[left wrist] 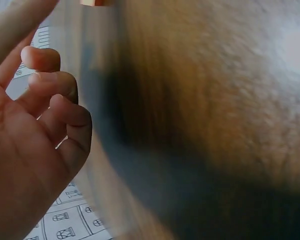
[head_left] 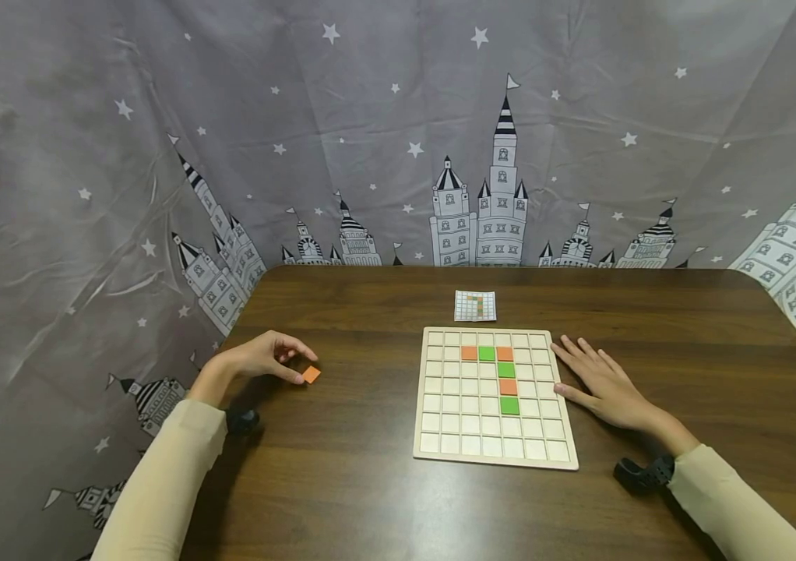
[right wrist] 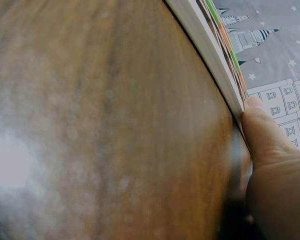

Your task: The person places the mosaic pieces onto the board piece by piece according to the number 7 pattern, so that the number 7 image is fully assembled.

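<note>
At the left of the table, my left hand [head_left: 268, 358] pinches a small square orange tile [head_left: 311, 375] at the thumb and index fingertips. The left wrist view shows the same orange tile [left wrist: 94, 2] at its top edge, with the other fingers curled loosely. A pale wooden grid board [head_left: 464, 446] lies right of the middle. Alternating orange and green tiles [head_left: 486, 354] sit in its cells, in a short row and then a column downward. My right hand [head_left: 611, 396] lies spread beside the board, its thumb and fingertips at the right edge.
Behind the board lies a small card [head_left: 475, 306] printed with a grid and a coloured pattern. The brown wooden table [head_left: 342, 483] ends at a grey curtain [head_left: 363, 117] with castles and stars. A dark band is on each wrist.
</note>
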`<state>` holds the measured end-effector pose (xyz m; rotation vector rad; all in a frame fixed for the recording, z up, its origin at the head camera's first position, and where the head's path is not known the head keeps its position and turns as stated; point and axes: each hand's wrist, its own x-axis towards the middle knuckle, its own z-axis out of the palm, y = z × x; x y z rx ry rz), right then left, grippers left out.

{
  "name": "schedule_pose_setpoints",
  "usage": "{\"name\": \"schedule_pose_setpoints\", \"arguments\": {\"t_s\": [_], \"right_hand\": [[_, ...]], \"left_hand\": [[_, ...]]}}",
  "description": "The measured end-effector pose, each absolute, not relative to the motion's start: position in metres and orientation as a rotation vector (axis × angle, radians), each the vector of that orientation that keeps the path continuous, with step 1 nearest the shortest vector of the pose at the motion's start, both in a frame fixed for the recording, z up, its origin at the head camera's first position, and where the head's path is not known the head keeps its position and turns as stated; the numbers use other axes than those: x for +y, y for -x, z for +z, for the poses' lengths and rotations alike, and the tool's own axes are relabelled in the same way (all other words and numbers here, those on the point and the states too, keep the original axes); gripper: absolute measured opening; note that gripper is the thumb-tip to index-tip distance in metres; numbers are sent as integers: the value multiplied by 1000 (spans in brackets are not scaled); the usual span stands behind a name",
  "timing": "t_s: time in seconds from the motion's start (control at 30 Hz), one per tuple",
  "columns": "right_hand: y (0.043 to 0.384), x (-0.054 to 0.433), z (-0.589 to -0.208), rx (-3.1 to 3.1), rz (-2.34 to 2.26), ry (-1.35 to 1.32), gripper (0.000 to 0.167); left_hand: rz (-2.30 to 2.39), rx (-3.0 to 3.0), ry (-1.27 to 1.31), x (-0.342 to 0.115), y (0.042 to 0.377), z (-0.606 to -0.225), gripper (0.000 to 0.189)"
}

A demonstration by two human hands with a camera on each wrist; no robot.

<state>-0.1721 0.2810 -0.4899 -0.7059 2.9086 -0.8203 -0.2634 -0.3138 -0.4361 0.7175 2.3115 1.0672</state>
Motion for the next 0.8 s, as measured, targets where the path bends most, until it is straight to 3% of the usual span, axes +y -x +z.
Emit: {"name": "schedule_pose_setpoints", "arguments": {"t_s": [0.8], "right_hand": [[172,280,-490,2917,-808,703,71]], "left_hand": [[995,2349,-729,-313,260,-444,32]]}}
